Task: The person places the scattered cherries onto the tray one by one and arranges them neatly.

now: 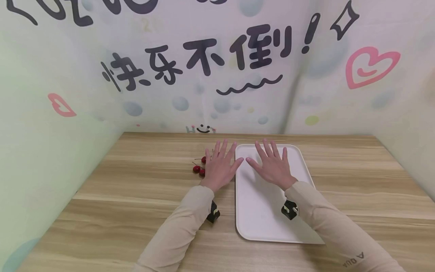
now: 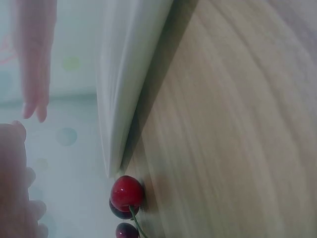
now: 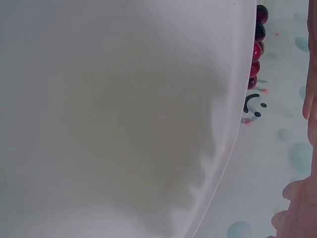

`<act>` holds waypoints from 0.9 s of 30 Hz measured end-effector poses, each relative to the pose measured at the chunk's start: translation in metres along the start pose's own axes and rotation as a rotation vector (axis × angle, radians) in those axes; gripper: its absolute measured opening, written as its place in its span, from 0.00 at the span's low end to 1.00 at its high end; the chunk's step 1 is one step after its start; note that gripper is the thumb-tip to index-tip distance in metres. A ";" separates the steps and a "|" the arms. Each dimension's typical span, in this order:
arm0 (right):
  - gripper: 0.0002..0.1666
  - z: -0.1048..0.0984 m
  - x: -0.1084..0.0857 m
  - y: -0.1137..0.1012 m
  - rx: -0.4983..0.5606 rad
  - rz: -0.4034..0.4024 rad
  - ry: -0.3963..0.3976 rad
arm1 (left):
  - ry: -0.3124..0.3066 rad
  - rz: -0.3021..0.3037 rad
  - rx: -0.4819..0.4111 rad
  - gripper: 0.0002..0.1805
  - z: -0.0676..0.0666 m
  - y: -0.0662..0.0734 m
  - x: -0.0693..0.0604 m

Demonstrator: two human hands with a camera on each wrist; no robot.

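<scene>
Your sleeves (image 1: 343, 230) point forward: left hand (image 1: 220, 167) beside the cherries (image 1: 196, 169) on the counter (image 1: 136, 211), right hand (image 1: 273, 168) over the tray (image 1: 255, 223), both spread wide, empty; pick-up seems pending, calling for a pinch

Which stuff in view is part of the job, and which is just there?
Likely the job:
- red cherries, partly hidden by the left grip in the head view
- white tray, beneath the right grip

Just there:
- wooden table
- printed backdrop
- black wrist devices
</scene>
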State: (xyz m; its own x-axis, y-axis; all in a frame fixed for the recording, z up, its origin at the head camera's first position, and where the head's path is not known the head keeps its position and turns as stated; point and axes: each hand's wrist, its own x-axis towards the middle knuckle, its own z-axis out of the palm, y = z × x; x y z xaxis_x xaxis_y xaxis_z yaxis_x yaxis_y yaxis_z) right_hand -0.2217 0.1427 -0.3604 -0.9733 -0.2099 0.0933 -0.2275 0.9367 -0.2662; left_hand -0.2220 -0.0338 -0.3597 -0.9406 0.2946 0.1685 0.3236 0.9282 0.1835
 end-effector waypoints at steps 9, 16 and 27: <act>0.44 0.000 0.000 0.000 0.002 -0.005 0.007 | -0.003 -0.002 0.012 0.34 0.001 0.001 0.000; 0.44 -0.002 -0.002 0.002 -0.002 -0.003 0.002 | 0.017 -0.004 0.001 0.33 -0.003 -0.001 0.000; 0.45 -0.010 -0.008 0.006 0.017 -0.016 -0.006 | 0.046 -0.017 -0.095 0.33 -0.012 -0.013 -0.001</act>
State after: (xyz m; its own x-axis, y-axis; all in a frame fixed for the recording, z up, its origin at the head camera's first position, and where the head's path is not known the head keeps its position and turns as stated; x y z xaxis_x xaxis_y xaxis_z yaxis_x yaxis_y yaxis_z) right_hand -0.2149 0.1531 -0.3528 -0.9698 -0.2260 0.0923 -0.2431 0.9283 -0.2813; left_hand -0.2241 -0.0490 -0.3505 -0.9411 0.2666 0.2082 0.3182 0.9064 0.2777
